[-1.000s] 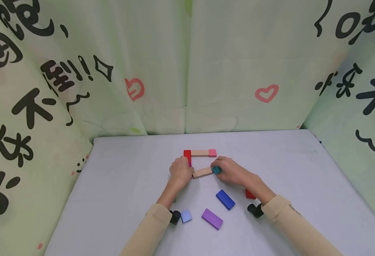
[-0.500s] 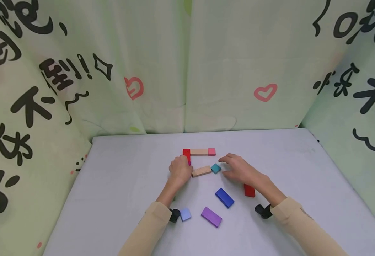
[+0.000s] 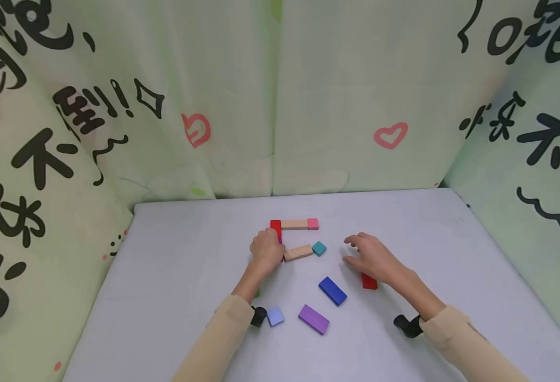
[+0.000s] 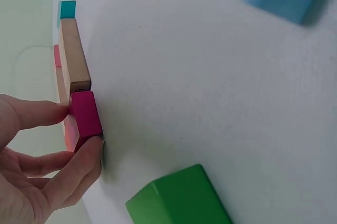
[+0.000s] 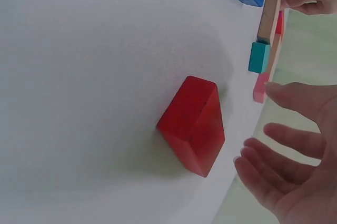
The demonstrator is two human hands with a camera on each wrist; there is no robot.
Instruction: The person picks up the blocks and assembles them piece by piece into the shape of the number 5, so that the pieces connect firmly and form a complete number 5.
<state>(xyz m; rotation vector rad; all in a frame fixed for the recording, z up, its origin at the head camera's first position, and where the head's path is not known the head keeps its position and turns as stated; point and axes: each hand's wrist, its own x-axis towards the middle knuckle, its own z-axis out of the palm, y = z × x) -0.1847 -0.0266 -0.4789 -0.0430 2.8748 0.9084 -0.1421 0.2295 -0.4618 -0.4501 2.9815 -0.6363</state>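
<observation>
My left hand [image 3: 266, 250] pinches a magenta block [image 4: 86, 114] between thumb and fingers, at the near end of the red block [image 3: 276, 225]. A wooden block [image 3: 298, 252] runs right from the magenta one, and a teal block [image 3: 319, 248] lies at its right end. Farther back, another wooden block [image 3: 294, 224] joins the red block to a pink block [image 3: 312, 224]. My right hand [image 3: 375, 259] hovers with spread fingers and holds nothing, right of the teal block; beneath it lies a separate red block [image 5: 192, 124].
Nearer on the white table [image 3: 174, 265] lie a blue block [image 3: 333, 291], a purple block [image 3: 313, 319] and a light blue block [image 3: 275, 317]. A green block [image 4: 179, 197], mostly hidden by my left arm in the head view, lies near my left wrist. Printed curtains surround the table.
My right hand has let go of the teal block and moved to the right, its fingers spreading. My left hand stays at the magenta block.
</observation>
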